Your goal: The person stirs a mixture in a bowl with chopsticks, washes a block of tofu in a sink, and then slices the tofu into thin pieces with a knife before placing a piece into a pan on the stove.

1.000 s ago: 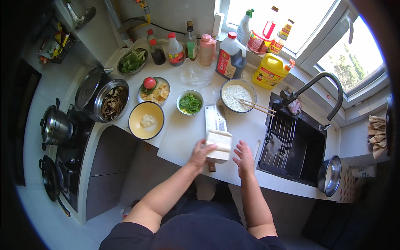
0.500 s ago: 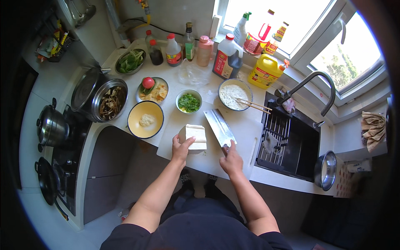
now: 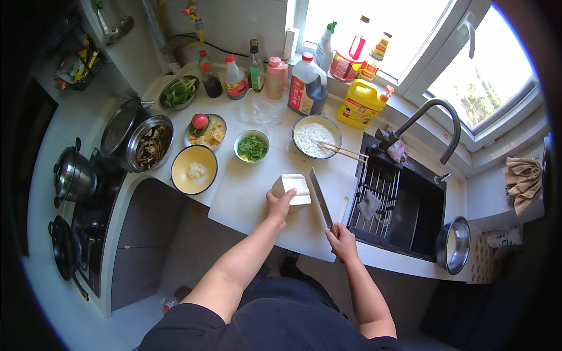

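Note:
A white block that looks like tofu [image 3: 297, 188] is gripped from its left side by my left hand [image 3: 280, 206], over the white cutting board [image 3: 246, 202]. My right hand [image 3: 342, 241] is closed around the handle of a cleaver [image 3: 321, 199]. The blade stands nearly on edge just right of the block, with a gap between them. Behind the block are a bowl of chopped greens [image 3: 252, 146] and a bowl of white, flour-like food [image 3: 317, 137] with chopsticks [image 3: 345, 152] lying across its rim.
A yellow bowl [image 3: 194, 169] with a pale lump sits left of the board. Beyond it are a plate with a tomato [image 3: 200, 121] and a pot of brown dried pieces [image 3: 150, 143]. Several bottles line the wall. The black sink [image 3: 418, 216] with a rack is at right.
My left hand has carried the white block to the right. The cleaver has turned from lying flat to standing on edge beside it. The whole view has shifted slightly.

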### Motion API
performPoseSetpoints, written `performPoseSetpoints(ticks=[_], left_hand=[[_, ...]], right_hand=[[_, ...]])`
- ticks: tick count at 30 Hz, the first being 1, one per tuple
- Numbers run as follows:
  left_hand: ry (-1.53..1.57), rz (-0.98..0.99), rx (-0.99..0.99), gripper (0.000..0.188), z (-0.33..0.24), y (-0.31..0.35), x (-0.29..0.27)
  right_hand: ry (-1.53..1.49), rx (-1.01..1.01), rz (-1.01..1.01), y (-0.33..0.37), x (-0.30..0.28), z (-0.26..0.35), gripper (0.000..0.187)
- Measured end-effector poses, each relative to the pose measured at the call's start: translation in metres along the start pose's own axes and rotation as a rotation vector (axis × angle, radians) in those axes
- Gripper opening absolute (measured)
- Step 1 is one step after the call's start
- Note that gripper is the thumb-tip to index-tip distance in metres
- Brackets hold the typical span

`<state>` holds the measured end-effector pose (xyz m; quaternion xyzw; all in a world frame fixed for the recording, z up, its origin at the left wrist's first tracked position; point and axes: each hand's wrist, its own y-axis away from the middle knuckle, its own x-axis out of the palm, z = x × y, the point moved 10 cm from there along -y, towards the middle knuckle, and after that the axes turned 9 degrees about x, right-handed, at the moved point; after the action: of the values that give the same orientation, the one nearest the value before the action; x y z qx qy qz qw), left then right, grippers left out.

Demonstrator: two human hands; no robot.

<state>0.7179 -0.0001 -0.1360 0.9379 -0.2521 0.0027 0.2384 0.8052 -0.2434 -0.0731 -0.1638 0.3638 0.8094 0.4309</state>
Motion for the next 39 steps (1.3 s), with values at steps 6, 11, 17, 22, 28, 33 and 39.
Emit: performPoseSetpoints(ticks=[6,11,17,22,28,33,39], left_hand=[[-0.644,-0.018,0.137,0.094,-0.025,0.016,-0.016],[0.156,0.104,0.090,0.082,-0.033,0.022,-0.016],[0.296,0.241,0.009,0.090,-0.038,0.025,-0.014],[0.387,0.288,0.036,0.084,-0.021,0.019,-0.004],[0.410,0.483,0.121,0.076,-0.035,0.035,0.020],[0.362,0.549,0.058,0.083,-0.029,0.021,0.004],[-0.752,0.290,0.658,0.105,-0.074,0.015,-0.008]], right_hand=[[0.131,-0.106,-0.103,-0.012,-0.002,-0.005,0.023],[0.260,-0.030,-0.085,-0.008,-0.002,0.024,0.035],[0.098,-0.084,-0.077,-0.001,0.011,0.054,0.036],[0.169,-0.066,-0.107,0.003,0.023,0.066,0.041],[0.198,-0.035,0.034,0.008,0.049,0.073,0.040],[0.200,-0.034,-0.067,0.007,0.037,0.073,0.038],[0.141,-0.006,-0.137,0.013,0.017,0.067,0.036]])
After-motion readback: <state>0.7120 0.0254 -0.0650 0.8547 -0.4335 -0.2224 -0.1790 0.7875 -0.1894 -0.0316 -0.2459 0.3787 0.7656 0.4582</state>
